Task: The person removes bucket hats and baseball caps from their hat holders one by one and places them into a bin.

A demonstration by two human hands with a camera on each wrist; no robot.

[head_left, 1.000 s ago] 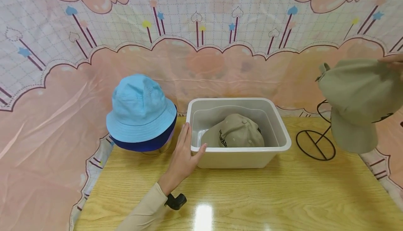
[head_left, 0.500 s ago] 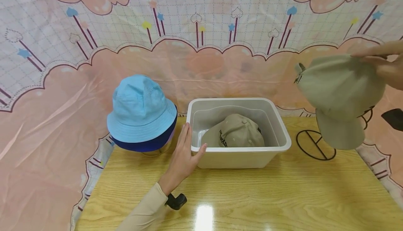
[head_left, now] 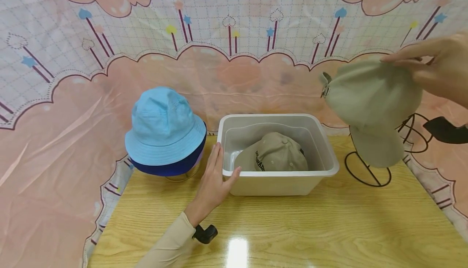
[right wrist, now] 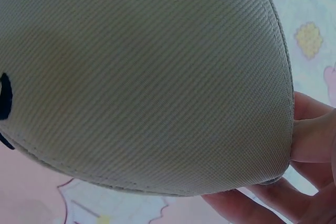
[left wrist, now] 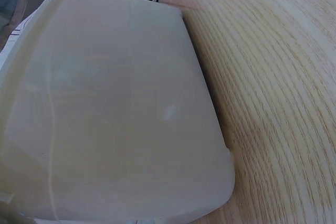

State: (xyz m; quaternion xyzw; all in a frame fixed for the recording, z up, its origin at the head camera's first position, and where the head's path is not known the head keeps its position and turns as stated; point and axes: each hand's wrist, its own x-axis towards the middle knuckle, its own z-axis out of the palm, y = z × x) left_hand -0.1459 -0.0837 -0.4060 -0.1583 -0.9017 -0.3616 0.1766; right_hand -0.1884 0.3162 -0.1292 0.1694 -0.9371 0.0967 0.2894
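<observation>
- Pinched at the crown, a tan cap (head_left: 373, 93) hangs from the person's right hand (head_left: 440, 65) in the head view, brim down, in the air right of the bin (head_left: 270, 184).
- Also in the head view, the left hand (head_left: 212, 184) rests on the bin's left end, fingers straight, not clasping. A second cap (head_left: 279, 154) lies inside the bin; a wire stand (head_left: 370, 173) shows behind the tan cap's brim.
- Left wrist view: the bin's wall fills most of it, above the table (left wrist: 278, 103); the hand is hardly to be made out.
- Right wrist view: the tan cap's cloth covers most of it, fingers (right wrist: 315, 137) at its edge.
- Judged from this, the step is a carry; the next move calls for a firm pinch and a steadied bin.
</observation>
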